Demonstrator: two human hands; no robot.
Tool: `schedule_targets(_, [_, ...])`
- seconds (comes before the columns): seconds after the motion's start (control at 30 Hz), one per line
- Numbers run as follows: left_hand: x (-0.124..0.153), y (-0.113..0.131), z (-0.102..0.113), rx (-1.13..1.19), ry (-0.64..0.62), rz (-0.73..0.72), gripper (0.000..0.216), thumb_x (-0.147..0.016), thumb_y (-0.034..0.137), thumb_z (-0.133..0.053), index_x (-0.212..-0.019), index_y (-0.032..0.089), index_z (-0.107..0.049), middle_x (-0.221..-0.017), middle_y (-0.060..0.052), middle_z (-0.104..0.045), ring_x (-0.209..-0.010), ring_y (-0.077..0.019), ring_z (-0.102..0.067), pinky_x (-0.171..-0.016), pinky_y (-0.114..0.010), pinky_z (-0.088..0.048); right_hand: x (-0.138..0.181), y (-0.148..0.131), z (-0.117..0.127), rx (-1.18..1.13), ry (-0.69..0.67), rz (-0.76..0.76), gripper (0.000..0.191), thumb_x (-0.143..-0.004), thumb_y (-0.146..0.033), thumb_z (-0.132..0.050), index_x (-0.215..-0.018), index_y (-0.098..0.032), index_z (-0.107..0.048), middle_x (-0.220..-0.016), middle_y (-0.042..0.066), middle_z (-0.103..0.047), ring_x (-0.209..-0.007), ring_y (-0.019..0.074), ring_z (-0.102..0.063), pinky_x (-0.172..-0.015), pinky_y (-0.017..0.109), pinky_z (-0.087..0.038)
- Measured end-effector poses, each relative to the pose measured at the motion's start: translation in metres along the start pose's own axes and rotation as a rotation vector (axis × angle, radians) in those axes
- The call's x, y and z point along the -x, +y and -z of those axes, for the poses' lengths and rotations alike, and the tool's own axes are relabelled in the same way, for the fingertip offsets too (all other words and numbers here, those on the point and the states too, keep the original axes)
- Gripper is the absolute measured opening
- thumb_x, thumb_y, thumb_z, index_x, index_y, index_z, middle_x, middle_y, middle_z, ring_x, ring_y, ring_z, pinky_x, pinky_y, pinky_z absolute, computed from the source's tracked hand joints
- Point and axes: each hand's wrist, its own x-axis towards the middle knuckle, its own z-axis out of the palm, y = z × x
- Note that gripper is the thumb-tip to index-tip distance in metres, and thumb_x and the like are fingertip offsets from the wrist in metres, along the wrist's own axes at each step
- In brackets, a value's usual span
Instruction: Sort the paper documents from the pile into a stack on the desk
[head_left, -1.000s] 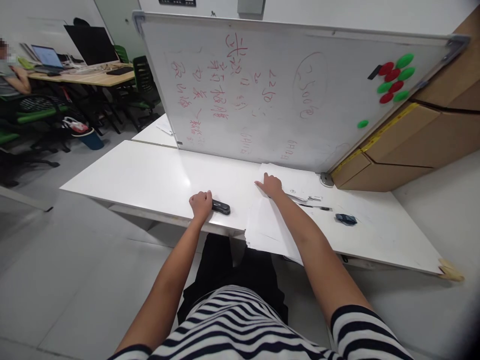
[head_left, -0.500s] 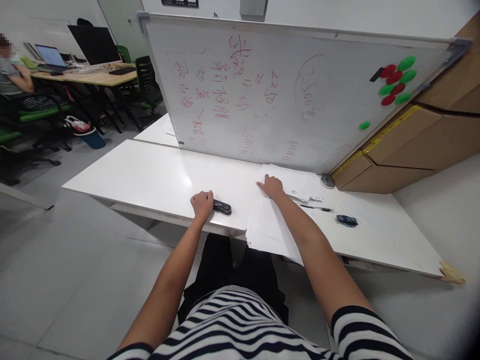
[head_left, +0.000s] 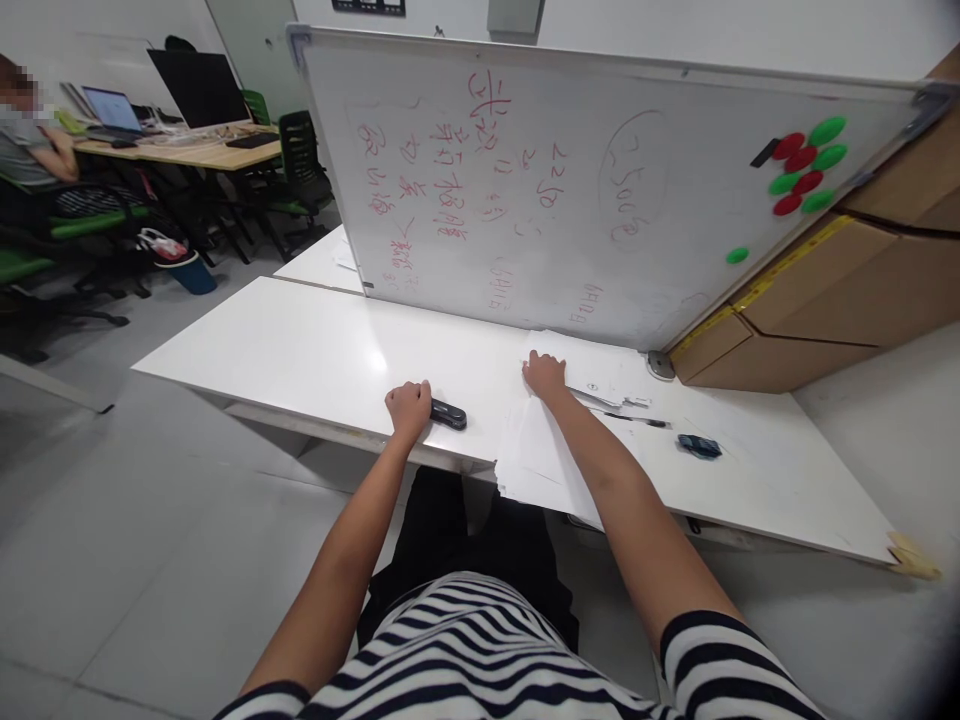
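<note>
My left hand [head_left: 408, 407] is closed around one end of a small black stapler [head_left: 448, 413] that lies on the white table [head_left: 300, 345] near its front edge. My right hand [head_left: 544, 374] rests on a stack of white paper sheets [head_left: 534, 455], fingers curled down against the top sheet. The stack hangs a little over the table's front edge. A pen [head_left: 634, 420] and a small dark blue object [head_left: 699, 446] lie to the right of the papers.
A large whiteboard [head_left: 570, 180] with red writing and red and green magnets [head_left: 802, 172] stands along the table's back. Cardboard boxes [head_left: 862, 290] sit at the right. At far left another person [head_left: 30, 160] sits at a desk with a laptop and monitor.
Both hands stay where they were on the stapler and the papers. Only the view has shifted slightly.
</note>
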Motion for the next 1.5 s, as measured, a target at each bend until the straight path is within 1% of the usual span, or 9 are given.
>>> schedule_targets(0.07, [0.000,0.000,0.000,0.000,0.005,-0.006,0.050,-0.093,0.040,-0.029,-0.065,0.019,-0.065,-0.082,-0.009,-0.067,-0.088,-0.0225,-0.058,-0.095,-0.040,-0.029,0.004,0.001,-0.002,0.011,0.032,0.089,0.037,-0.099,-0.028,-0.027,-0.123,-0.016,-0.051,-0.127,0.020,-0.054,-0.123,0.0302,-0.043,-0.104,0.053,-0.025])
schedule_targets(0.13, [0.000,-0.001,0.000,0.000,0.009,-0.008,0.051,-0.094,0.040,-0.029,-0.064,0.019,-0.065,-0.081,-0.009,-0.067,-0.087,-0.0223,-0.058,-0.095,-0.040,-0.029,0.005,0.002,-0.003,0.014,0.040,0.162,0.034,-0.098,-0.023,-0.029,-0.119,-0.016,-0.055,-0.127,0.018,-0.055,-0.124,0.0287,-0.042,-0.107,0.052,-0.020])
schedule_targets(0.3, [0.001,-0.001,0.000,-0.001,0.010,-0.007,0.052,-0.094,0.041,-0.028,-0.065,0.019,-0.065,-0.082,-0.009,-0.067,-0.088,-0.0223,-0.058,-0.095,-0.040,-0.029,-0.003,0.003,-0.005,-0.010,-0.012,0.211,0.030,-0.093,-0.012,-0.036,-0.112,-0.013,-0.059,-0.112,0.019,-0.061,-0.107,0.0263,-0.057,-0.094,0.040,-0.039])
schedule_targets(0.43, [0.001,-0.001,0.000,0.011,0.006,-0.002,0.051,-0.093,0.040,-0.029,-0.064,0.019,-0.064,-0.081,-0.009,-0.067,-0.087,-0.0225,-0.058,-0.096,-0.040,-0.028,-0.010,0.003,-0.004,-0.062,-0.012,0.162,0.028,-0.089,-0.010,-0.041,-0.110,-0.010,-0.059,-0.103,0.020,-0.064,-0.098,0.0269,-0.062,-0.083,0.036,-0.043])
schedule_targets(0.53, [0.001,-0.001,0.000,0.010,0.009,-0.012,0.050,-0.093,0.040,-0.029,-0.064,0.019,-0.064,-0.081,-0.009,-0.067,-0.087,-0.0223,-0.058,-0.095,-0.040,-0.028,-0.009,0.011,-0.001,-0.128,0.044,0.095,0.028,-0.091,-0.013,-0.036,-0.107,-0.010,-0.060,-0.100,0.020,-0.066,-0.096,0.0267,-0.062,-0.081,0.034,-0.043])
schedule_targets(0.77, [0.001,0.001,0.003,-0.002,-0.002,-0.012,0.049,-0.093,0.039,-0.029,-0.069,0.018,-0.067,-0.086,-0.010,-0.068,-0.090,-0.0233,-0.058,-0.094,-0.039,-0.029,0.004,0.041,0.005,-0.336,0.213,-0.067,0.032,-0.095,-0.020,-0.030,-0.091,-0.017,-0.061,-0.084,0.010,-0.067,-0.077,0.0194,-0.058,-0.065,0.027,-0.036])
schedule_targets(0.97, [0.001,0.001,0.003,-0.021,0.001,-0.005,0.048,-0.093,0.038,-0.030,-0.070,0.018,-0.067,-0.086,-0.010,-0.068,-0.092,-0.0236,-0.058,-0.095,-0.039,-0.030,0.011,0.058,0.008,-0.480,0.307,-0.145,0.027,-0.092,-0.020,-0.037,-0.086,-0.017,-0.063,-0.082,0.009,-0.066,-0.074,0.0188,-0.055,-0.064,0.026,-0.033])
schedule_targets(1.33, [0.001,-0.001,0.003,-0.028,-0.001,-0.029,0.049,-0.093,0.038,-0.029,-0.068,0.018,-0.066,-0.086,-0.012,-0.068,-0.093,-0.0256,-0.059,-0.090,-0.039,-0.034,0.018,0.070,0.010,-0.674,0.343,-0.219,0.024,-0.088,-0.019,-0.041,-0.074,-0.018,-0.060,-0.074,0.006,-0.064,-0.068,0.0177,-0.050,-0.062,0.026,-0.031])
schedule_targets(1.5, [0.003,0.003,0.011,-0.078,-0.018,-0.031,0.044,-0.093,0.037,-0.030,-0.080,0.018,-0.067,-0.091,-0.013,-0.069,-0.096,-0.0266,-0.060,-0.091,-0.041,-0.036,0.020,0.076,0.011,-0.748,0.354,-0.245,0.024,-0.086,-0.020,-0.041,-0.070,-0.019,-0.058,-0.074,0.006,-0.063,-0.069,0.0176,-0.049,-0.063,0.026,-0.032])
